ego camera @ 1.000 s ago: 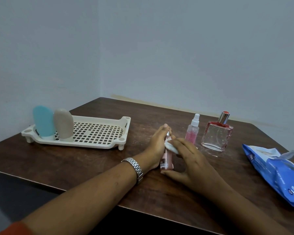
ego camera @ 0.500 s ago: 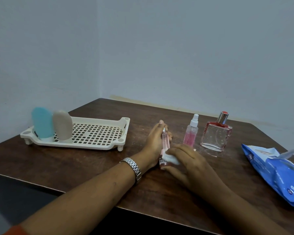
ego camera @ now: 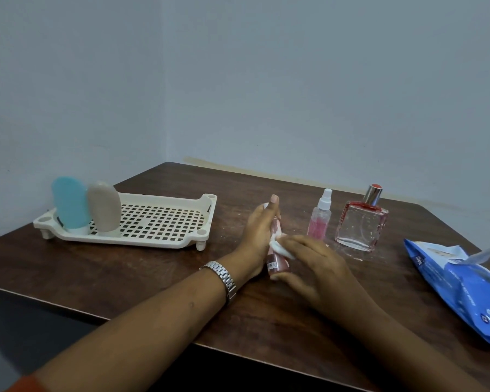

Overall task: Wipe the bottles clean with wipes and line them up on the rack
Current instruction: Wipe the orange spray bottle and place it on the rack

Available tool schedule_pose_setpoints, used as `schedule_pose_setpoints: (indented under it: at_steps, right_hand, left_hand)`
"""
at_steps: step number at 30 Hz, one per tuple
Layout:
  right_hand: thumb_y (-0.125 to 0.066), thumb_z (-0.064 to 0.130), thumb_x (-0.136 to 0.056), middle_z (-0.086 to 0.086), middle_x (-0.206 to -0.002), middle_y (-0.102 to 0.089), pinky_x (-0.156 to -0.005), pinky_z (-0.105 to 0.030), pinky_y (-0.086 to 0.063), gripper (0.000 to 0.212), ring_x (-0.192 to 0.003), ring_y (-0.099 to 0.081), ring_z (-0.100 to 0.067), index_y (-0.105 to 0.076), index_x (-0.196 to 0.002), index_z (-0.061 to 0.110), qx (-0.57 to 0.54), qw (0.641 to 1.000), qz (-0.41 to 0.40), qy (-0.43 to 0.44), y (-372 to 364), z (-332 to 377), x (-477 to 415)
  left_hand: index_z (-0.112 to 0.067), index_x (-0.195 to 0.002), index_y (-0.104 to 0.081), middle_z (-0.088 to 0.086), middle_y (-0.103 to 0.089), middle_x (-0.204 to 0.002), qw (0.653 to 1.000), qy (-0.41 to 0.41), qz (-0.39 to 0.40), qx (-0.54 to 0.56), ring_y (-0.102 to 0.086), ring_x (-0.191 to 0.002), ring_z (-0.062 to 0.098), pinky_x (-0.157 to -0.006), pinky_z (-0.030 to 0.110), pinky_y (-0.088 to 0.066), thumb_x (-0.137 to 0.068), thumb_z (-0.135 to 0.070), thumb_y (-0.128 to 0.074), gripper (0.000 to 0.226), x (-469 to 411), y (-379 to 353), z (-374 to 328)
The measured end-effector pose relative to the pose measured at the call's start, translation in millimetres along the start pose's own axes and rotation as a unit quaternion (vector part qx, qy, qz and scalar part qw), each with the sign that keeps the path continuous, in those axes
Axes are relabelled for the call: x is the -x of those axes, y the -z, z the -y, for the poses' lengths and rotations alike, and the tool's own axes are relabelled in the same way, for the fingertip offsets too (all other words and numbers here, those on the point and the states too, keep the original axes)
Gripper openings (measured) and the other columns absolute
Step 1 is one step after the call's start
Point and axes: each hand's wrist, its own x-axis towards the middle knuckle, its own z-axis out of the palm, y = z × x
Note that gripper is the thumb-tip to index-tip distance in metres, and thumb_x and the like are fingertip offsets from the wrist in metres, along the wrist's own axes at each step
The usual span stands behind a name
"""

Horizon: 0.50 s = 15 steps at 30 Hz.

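My left hand point(ego camera: 256, 236) holds a slim pink bottle point(ego camera: 276, 260) upright on the table, fingers along its far side. My right hand point(ego camera: 314, 264) pinches a white wipe point(ego camera: 279, 248) against the bottle's middle. A small pink spray bottle point(ego camera: 319, 222) and a square glass perfume bottle point(ego camera: 361, 224) stand just behind my right hand. On the cream rack point(ego camera: 159, 222) at the left stand a blue bottle point(ego camera: 70, 203) and a beige bottle point(ego camera: 104, 206), side by side at its left end.
A blue pack of wet wipes point(ego camera: 461, 281) lies at the right with its flap open. The dark wooden table point(ego camera: 125, 275) has its front edge close under my forearms. Grey walls meet in a corner behind.
My right hand has slid the wipe along the pink bottle: down from near its top to near its base, then back up to its middle. My left hand keeps its hold.
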Motion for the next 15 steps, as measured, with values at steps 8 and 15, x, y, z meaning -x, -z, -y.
schedule_pose_setpoints:
  at_steps: [8,15]
  right_hand:
    - [-0.055,0.03,-0.09,-0.004,-0.096,-0.068,-0.082,-0.024,-0.049,0.031,-0.09,-0.061,-0.012,-0.069,-0.101,0.005,0.034,0.996,-0.058,0.062,3.7,7.6,0.8]
    - [-0.056,0.048,-0.084,-0.005,-0.133,-0.05,-0.108,-0.012,-0.025,0.066,-0.124,-0.041,-0.007,-0.047,-0.135,0.006,0.018,1.0,-0.006,-0.005,-0.4,2.9,-1.6]
  left_hand:
    - [-0.014,-0.066,-0.049,-0.006,-0.045,-0.055,0.999,-0.015,-0.043,-0.019,-0.046,-0.046,0.007,-0.052,0.024,-0.04,-0.089,-0.046,-0.054,0.04,-1.9,-1.2,-2.5]
    - [-0.01,-0.071,-0.06,0.002,-0.056,-0.064,1.0,-0.002,0.017,-0.001,-0.055,-0.058,0.012,-0.057,0.022,-0.047,-0.087,-0.044,-0.056,0.038,-0.1,-0.9,-0.1]
